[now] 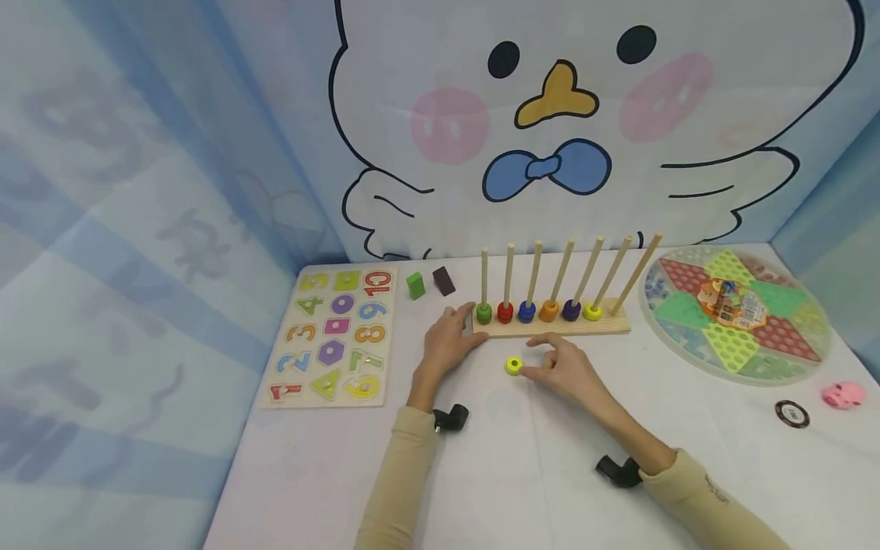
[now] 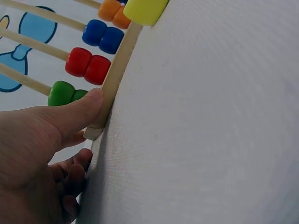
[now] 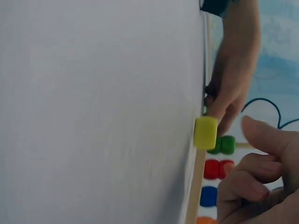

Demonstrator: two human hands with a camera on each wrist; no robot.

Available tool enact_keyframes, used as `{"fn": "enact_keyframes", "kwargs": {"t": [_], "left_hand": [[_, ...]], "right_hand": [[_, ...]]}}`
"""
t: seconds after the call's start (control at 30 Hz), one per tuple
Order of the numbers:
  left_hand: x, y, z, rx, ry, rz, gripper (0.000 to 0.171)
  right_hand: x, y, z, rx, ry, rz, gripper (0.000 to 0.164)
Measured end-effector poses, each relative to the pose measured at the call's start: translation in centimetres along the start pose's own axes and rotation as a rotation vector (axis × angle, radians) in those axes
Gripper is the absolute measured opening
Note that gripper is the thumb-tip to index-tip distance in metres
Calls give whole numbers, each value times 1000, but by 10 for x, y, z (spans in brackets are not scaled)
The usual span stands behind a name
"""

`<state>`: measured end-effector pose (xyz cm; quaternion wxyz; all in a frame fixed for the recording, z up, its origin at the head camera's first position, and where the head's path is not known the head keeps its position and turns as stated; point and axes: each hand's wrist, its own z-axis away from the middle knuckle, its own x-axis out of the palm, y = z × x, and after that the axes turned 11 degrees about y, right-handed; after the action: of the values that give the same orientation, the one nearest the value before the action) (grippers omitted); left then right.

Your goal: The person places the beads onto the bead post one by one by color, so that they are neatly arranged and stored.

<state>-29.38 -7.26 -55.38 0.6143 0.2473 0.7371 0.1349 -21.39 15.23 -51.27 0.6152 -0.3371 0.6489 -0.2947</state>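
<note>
A wooden peg stand (image 1: 559,327) holds upright rods with coloured beads at their feet: green (image 1: 484,313), red (image 1: 505,312), blue, orange, dark purple and yellow (image 1: 593,312). The rightmost rod (image 1: 638,273) is bare. My left hand (image 1: 447,344) grips the base's left end, its thumb (image 2: 88,105) on the front edge beside the green beads (image 2: 63,94). A loose yellow bead (image 1: 513,366) sits on the table in front of the stand. Close by on its right is my right hand (image 1: 564,370), thumb and forefinger spread, the other fingers bent; nothing is held.
A number puzzle board (image 1: 328,336) lies to the left, with a green block (image 1: 415,286) and a dark brown block (image 1: 444,281) behind my left hand. On the right are a round game board (image 1: 739,315), a black-and-white chip (image 1: 792,414) and a pink pig toy (image 1: 843,395).
</note>
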Motion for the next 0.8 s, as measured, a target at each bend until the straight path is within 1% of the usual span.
{"fn": "enact_keyframes", "kwargs": {"t": [0.03,0.1,0.2,0.3,0.43,0.63,0.73,0.8], "left_hand": [[1,0,0,4,-2,1,69],[0,2,0,5,-4,4,70],[-1,3,1,-10,-2,1,70],[-2,3,2,-16,-1,12,70],[-1,4,2,1,3,14,68],[-1,3,3,-8,10,1,68],[-1,3,2,-7,6,-2,69],[-1,3,2,-3,7,-9,69]], "right_hand": [[7,2,0,7,-32,2,50],[16,4,-1,17,-66,0,48],[24,5,-3,13,-85,3,46],[27,5,-4,12,-92,32,45],[30,6,-2,15,-73,80,42],[33,6,2,-19,-54,104,38],[28,0,4,-43,-28,117,37],[19,-8,5,-65,7,125,37]]}}
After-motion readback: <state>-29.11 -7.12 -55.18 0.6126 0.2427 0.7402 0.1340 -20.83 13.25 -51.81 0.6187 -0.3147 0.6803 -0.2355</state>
